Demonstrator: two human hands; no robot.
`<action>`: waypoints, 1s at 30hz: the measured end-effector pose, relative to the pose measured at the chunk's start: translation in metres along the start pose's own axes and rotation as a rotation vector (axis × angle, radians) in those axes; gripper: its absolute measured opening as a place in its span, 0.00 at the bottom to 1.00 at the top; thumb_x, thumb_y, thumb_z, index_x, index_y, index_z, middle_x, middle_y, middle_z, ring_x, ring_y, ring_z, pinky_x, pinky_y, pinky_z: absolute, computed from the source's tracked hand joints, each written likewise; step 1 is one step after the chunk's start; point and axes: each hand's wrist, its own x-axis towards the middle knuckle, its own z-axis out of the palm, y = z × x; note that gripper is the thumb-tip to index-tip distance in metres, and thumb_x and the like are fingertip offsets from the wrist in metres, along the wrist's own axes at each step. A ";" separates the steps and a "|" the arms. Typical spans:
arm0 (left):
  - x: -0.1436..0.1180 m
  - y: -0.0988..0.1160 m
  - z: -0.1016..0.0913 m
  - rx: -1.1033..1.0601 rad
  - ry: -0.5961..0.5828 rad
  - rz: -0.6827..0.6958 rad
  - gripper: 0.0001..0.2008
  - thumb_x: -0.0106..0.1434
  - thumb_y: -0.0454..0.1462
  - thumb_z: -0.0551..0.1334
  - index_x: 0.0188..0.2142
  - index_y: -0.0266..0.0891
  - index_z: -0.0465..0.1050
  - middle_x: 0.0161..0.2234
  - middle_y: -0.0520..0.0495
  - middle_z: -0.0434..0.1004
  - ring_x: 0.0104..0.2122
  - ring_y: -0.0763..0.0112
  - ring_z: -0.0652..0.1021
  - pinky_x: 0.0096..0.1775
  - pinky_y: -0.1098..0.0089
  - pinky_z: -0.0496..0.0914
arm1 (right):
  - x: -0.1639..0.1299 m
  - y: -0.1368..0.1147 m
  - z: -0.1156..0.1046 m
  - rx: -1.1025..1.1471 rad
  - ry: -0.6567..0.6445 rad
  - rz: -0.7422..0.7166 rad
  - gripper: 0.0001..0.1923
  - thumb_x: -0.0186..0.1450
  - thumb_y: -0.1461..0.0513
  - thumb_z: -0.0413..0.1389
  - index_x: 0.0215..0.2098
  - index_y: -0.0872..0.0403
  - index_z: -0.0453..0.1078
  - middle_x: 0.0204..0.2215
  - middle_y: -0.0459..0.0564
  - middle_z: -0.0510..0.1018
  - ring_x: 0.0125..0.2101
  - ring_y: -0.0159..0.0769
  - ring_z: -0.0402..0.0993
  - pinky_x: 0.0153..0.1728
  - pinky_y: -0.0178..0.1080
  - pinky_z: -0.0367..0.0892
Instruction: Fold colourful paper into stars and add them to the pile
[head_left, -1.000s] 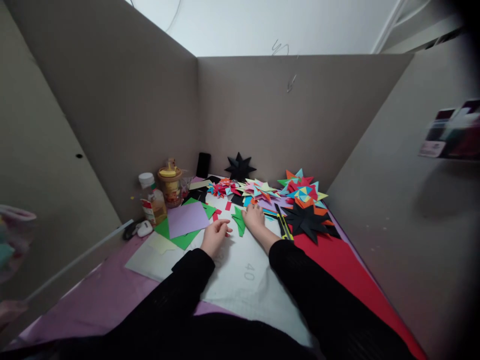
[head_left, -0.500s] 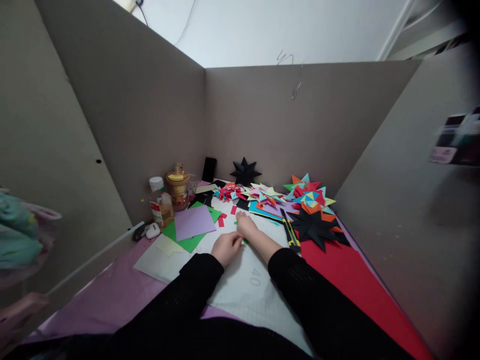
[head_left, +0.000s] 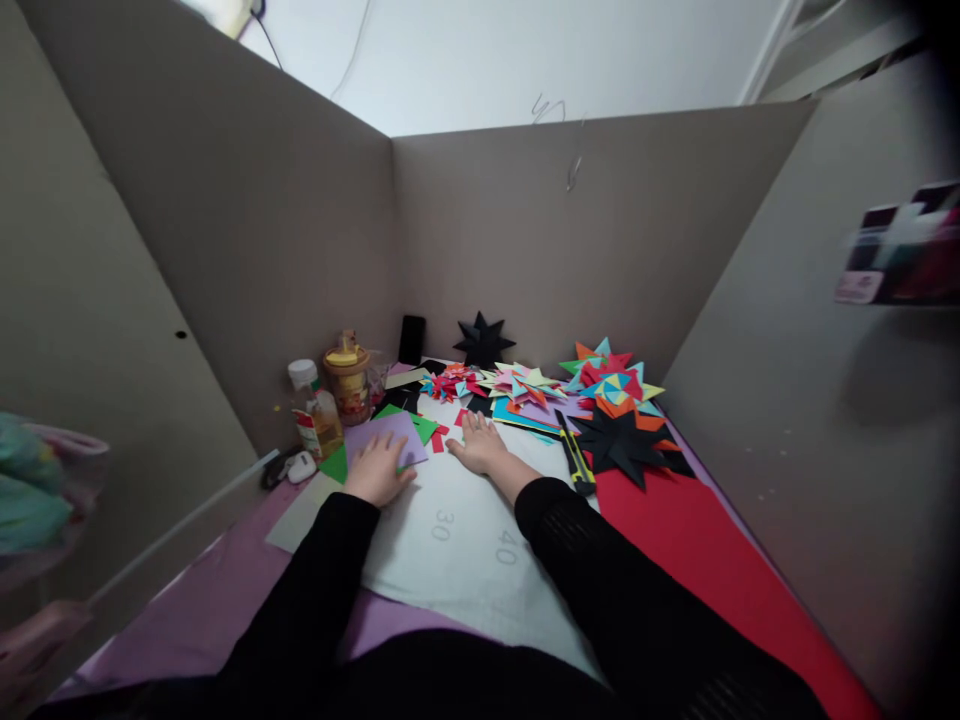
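My left hand (head_left: 377, 470) lies with spread fingers over the near edge of a purple paper sheet (head_left: 401, 433). Under that sheet, green paper (head_left: 334, 465) shows at its left and far right. My right hand (head_left: 480, 445) rests palm down on the white mat (head_left: 465, 570), fingers stretched out and apart. Small red paper strips (head_left: 438, 440) lie just left of its fingertips. Neither hand grips anything that I can see. Right of my right forearm is a yellow and black utility knife (head_left: 576, 462).
Folded paper stars (head_left: 519, 384) line the back, with a black star (head_left: 624, 442) at right above red paper (head_left: 697, 545). A bottle (head_left: 315, 415), a lidded cup (head_left: 349, 388) and a white earbud case (head_left: 301, 467) stand at left. Grey panels (head_left: 525, 230) enclose the table.
My hands were close together over a small green piece at the centre. They have parted and opened; the left has moved left onto the purple sheet. The view has shifted slightly.
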 end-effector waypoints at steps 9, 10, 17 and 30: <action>0.007 -0.022 0.028 -0.005 -0.063 -0.121 0.34 0.60 0.50 0.53 0.63 0.38 0.55 0.65 0.37 0.49 0.63 0.44 0.51 0.58 0.48 0.50 | 0.019 0.000 -0.003 -0.013 0.053 0.001 0.48 0.60 0.35 0.28 0.67 0.59 0.36 0.67 0.55 0.36 0.65 0.49 0.23 0.61 0.51 0.26; 0.006 -0.018 0.028 -0.009 -0.044 -0.114 0.32 0.60 0.48 0.53 0.62 0.38 0.57 0.64 0.38 0.51 0.63 0.45 0.53 0.57 0.48 0.51 | 0.020 -0.001 -0.004 -0.017 0.046 0.000 0.48 0.61 0.36 0.28 0.67 0.59 0.36 0.67 0.55 0.36 0.65 0.49 0.24 0.61 0.51 0.27; 0.003 -0.017 0.026 -0.132 -0.015 -0.116 0.30 0.60 0.49 0.53 0.59 0.40 0.61 0.63 0.43 0.56 0.63 0.50 0.54 0.58 0.49 0.51 | 0.011 -0.013 -0.017 -0.092 0.356 -0.163 0.31 0.67 0.51 0.41 0.65 0.55 0.48 0.65 0.55 0.50 0.64 0.48 0.37 0.60 0.55 0.31; 0.005 -0.023 0.030 -0.130 0.064 -0.120 0.33 0.58 0.48 0.56 0.61 0.37 0.57 0.59 0.37 0.63 0.61 0.52 0.60 0.57 0.54 0.55 | -0.011 -0.084 -0.007 -0.087 0.211 -0.544 0.17 0.61 0.62 0.53 0.49 0.50 0.67 0.55 0.52 0.67 0.56 0.45 0.55 0.52 0.48 0.51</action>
